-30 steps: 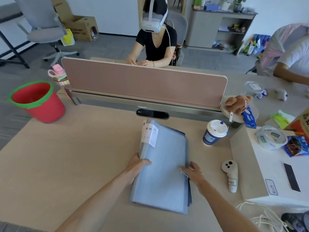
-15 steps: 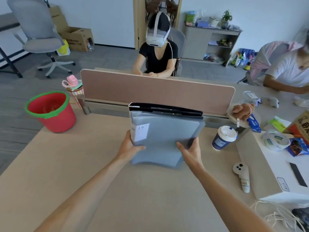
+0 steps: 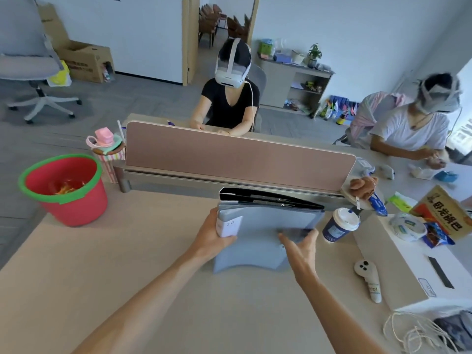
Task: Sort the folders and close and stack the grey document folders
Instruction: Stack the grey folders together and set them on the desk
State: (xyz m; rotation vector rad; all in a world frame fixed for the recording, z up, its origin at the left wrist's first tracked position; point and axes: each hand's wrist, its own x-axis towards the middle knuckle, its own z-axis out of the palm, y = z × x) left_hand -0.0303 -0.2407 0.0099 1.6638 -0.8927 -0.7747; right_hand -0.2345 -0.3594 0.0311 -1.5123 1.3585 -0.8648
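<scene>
A grey document folder (image 3: 258, 241) stands upright on its lower edge on the beige table (image 3: 102, 290), its front cover bowed. A white spine label reading 20 (image 3: 229, 224) shows at its left. Behind it a black folder (image 3: 270, 199) stands upright too, its top edge showing above the grey one. My left hand (image 3: 213, 237) grips the grey folder's left spine edge. My right hand (image 3: 300, 245) holds the folder's right side, fingers curled over a dark inner sheet.
A pink desk divider (image 3: 237, 157) runs behind the folders. A red bucket (image 3: 66, 190) sits far left, a paper coffee cup (image 3: 339, 226) just right of the folders, a white controller (image 3: 369, 279) and a white box (image 3: 408, 274) further right. Two people sit beyond.
The folders went from lying flat on the table to standing upright. My right hand slid from the folder's right edge to its front, and the camera view tilted up.
</scene>
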